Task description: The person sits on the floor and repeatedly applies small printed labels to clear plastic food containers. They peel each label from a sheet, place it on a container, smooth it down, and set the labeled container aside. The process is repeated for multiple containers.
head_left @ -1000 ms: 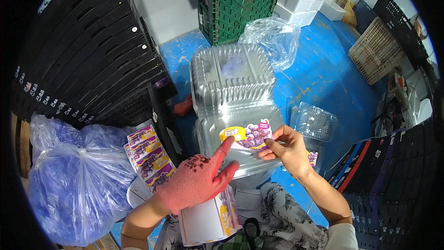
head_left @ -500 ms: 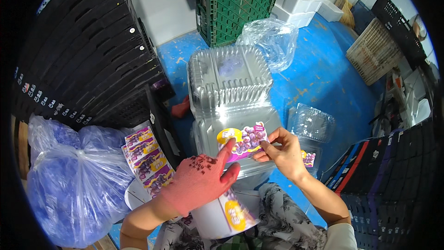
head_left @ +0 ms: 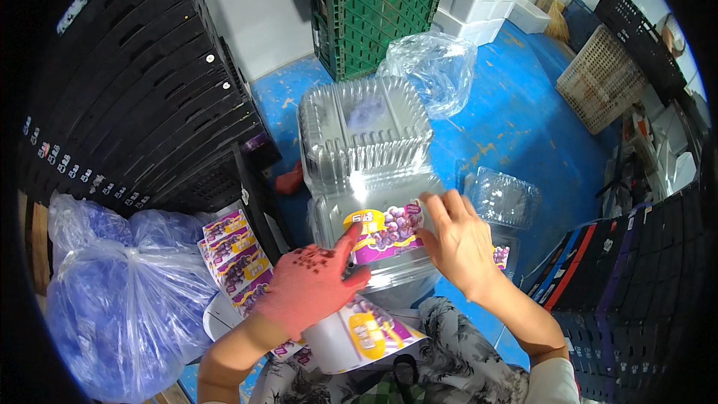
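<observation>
A glossy grape sticker (head_left: 389, 233), purple and yellow, lies on the lid of the clear plastic clamshell box (head_left: 329, 217) in front of me. My left hand (head_left: 310, 284), in a coral-red glove, stretches its index finger onto the sticker's left end, thumb apart. Bare, my right hand (head_left: 456, 243) is at the sticker's right end, thumb and fingers spread apart at the edge. A curled strip of matching labels (head_left: 366, 333) hangs below my left hand, over my lap. More label strips (head_left: 238, 258) lie folded at the left.
Behind the box stand nested clear clamshells (head_left: 366, 123). A bag of purple-blue material (head_left: 127, 307) is at left, beside stacked black crates (head_left: 142, 82). Green crates (head_left: 381, 15) and crumpled clear plastic (head_left: 434, 71) are farther back. Another clear clamshell (head_left: 502, 198) lies on the blue floor at right.
The sticker's raised right end now lies down against the lid. My right hand has opened from its pinch and moved over that end. The left index finger stays on the sticker.
</observation>
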{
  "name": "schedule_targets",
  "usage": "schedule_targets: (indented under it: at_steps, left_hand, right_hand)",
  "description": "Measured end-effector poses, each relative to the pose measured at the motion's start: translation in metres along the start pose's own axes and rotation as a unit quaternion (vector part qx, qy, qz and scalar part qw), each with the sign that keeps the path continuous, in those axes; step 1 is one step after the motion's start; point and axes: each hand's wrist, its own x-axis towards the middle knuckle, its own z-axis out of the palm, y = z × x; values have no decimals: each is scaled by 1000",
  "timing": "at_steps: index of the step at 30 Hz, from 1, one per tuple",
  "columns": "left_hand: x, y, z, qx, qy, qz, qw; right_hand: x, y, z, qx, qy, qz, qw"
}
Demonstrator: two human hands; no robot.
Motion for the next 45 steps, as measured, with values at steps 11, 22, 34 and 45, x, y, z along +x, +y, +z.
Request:
schedule_targets:
  at_steps: [11, 22, 34, 45]
  left_hand:
    - [-64, -23, 11, -167, -38, 14, 985]
    - [-66, -14, 11, -223, -232, 22, 947]
    - [-51, 1, 49, -20, 39, 32, 999]
    - [-54, 3, 61, 213, 72, 36, 974]
  right_hand:
    - [-23, 11, 19, -34, -39, -187, 981]
    - [-18, -3, -12, -14, -45, -276, 960]
    - [23, 9, -22, -34, 238, -261, 935]
    - [65, 67, -87, 21, 521, -123, 844]
